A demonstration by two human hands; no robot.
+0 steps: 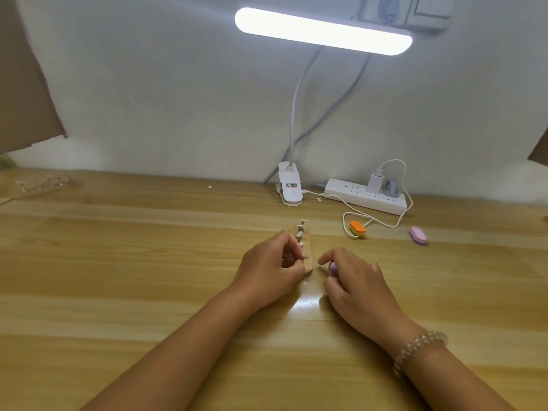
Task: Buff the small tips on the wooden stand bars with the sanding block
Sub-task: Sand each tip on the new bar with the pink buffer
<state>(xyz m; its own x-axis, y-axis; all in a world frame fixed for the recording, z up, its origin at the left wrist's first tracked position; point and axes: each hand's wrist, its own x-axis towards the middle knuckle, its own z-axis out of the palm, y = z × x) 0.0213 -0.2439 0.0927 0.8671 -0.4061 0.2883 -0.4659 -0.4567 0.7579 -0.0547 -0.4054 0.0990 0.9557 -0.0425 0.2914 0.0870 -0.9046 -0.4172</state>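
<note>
Presently: left hand (271, 264) pinches wooden stand bar (304, 247), steadying it; right hand (357, 287) clasps sanding block (332, 267) beside left fingertips (289, 240), poised to buff.

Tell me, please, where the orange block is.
In the head view the orange block lies right of centre, beside the white cable, before the power strip.

Only a blurred, unreadable label (291, 185) on the lamp clip (289, 194)
</note>
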